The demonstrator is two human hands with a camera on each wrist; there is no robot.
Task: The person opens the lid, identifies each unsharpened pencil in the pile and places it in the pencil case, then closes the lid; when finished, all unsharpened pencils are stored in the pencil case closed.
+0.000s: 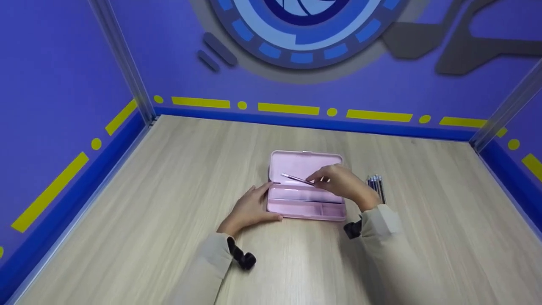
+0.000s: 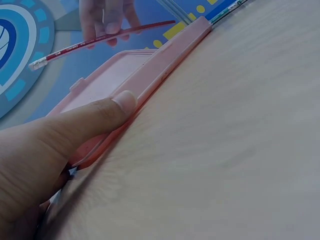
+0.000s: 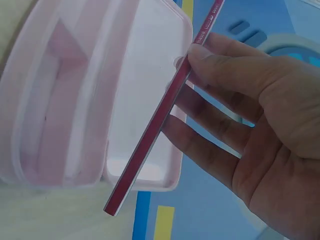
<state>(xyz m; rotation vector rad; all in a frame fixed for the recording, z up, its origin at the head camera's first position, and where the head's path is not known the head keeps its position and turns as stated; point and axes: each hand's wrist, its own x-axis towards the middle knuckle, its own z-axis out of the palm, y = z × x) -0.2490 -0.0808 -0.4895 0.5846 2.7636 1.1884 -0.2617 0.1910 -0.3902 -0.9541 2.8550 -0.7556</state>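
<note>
A pink pencil case lies on the table with its lid tipped back. My left hand grips the case's left end, fingers at the far corner and thumb along the front wall; the left wrist view shows the thumb on that wall. Above the case, my right hand pinches a red pencil between thumb and fingers. In the head view its white eraser end points left, overlapping the lid. Dividers split the tray into compartments.
Several pencils lie bunched on the table to the right of the case, partly behind the right wrist. Blue printed panels enclose the wooden table at the back and both sides.
</note>
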